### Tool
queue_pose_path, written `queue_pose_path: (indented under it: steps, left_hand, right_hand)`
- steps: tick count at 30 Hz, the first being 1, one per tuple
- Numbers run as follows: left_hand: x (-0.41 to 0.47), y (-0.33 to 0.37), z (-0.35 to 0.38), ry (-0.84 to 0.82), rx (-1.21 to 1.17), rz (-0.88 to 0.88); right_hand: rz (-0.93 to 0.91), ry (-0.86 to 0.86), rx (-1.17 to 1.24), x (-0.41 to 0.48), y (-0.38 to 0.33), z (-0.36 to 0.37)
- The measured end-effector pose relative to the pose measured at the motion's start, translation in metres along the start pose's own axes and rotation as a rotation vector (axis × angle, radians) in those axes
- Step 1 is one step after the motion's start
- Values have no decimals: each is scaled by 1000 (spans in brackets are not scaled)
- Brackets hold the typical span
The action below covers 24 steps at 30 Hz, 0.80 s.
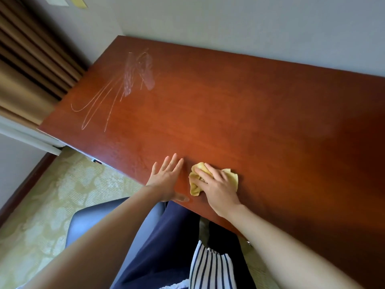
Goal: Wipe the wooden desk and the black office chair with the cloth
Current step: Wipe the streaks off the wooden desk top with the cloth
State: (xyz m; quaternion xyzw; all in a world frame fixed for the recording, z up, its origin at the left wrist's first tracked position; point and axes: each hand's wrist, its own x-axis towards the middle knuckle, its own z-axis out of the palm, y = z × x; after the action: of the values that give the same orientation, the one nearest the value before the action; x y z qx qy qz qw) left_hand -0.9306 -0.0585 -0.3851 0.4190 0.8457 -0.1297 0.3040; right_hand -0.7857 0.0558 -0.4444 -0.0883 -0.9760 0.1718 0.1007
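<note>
Head view: right hand (216, 188), fingers flat, should press the crumpled yellow cloth (232, 176) toward white streaks (133, 76) on the red-brown wooden desk (250, 122) (left hand (166, 182) flat, empty).

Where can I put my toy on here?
Bare: the reddish-brown wooden desk right of the crumpled yellow cloth, and between the white scribble marks and the left hand. Crowded: front edge, where the right hand presses the cloth.

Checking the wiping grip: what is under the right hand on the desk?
A yellow cloth, its edges sticking out around the right hand, on the wooden desk. The cloth's middle and the desk beneath it are covered.
</note>
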Motion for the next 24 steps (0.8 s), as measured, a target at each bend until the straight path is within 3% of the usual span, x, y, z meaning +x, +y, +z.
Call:
queue_pose_path:
  steps: [15,24]
  left_hand:
    - [61,-39,-45,73,-14,20]
    - [123,-126,-93,112,16,93]
  right_hand:
    - [75,-163,39,60,33,-11]
    - [211,-98,22,188,50,11]
